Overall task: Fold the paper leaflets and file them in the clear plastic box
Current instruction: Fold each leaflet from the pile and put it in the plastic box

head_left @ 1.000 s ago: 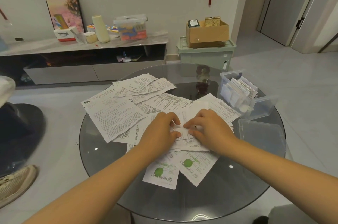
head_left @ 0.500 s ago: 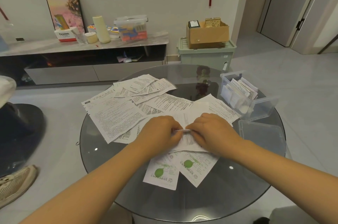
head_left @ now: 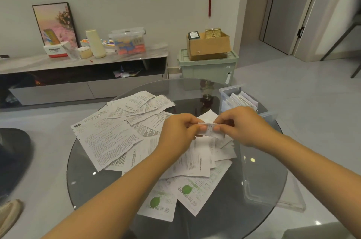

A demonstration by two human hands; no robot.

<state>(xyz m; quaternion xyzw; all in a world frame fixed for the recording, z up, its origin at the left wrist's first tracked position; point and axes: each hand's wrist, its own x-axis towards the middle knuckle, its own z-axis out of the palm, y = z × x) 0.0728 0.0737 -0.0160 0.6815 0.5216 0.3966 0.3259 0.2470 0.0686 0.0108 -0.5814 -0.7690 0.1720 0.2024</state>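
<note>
Left hand (head_left: pixel 178 133): fingers curled, pinching the folded leaflet (head_left: pixel 209 130) at its left end.
Right hand (head_left: pixel 242 126): pinches the right end.
Folded leaflet: held above the loose leaflets (head_left: pixel 109 139) (spread on the glass table (head_left: pixel 224 217)).
Clear plastic box (head_left: pixel 230 92): just behind the right hand, folded papers inside.

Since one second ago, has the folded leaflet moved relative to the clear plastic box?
Yes. Both hands, left hand and right hand, have lifted the folded leaflet off the pile and toward the clear plastic box at the table's far right.
</note>
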